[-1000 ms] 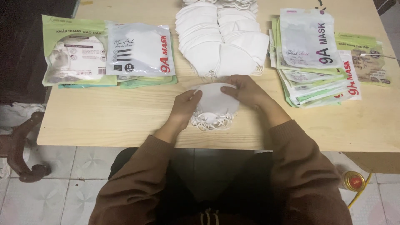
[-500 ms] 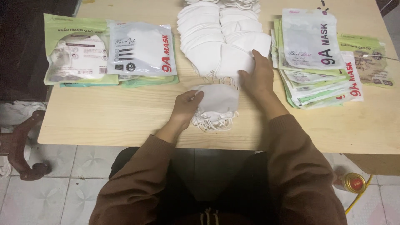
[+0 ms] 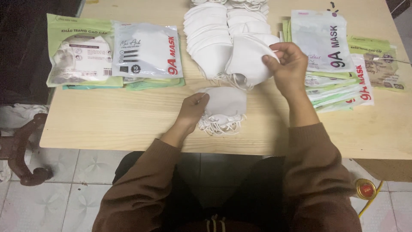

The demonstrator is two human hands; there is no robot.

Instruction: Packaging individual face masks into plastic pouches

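Stacking step: right hand (image 3: 288,64) pinches a white mask (image 3: 249,60); left hand (image 3: 193,109) lies flat beside the small pile (image 3: 225,107); next, align it above.

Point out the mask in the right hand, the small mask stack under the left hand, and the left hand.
lifted mask (image 3: 246,60), head view, its white front.
small mask stack (image 3: 226,105), head view, top mask.
left hand (image 3: 193,109), head view, its back.
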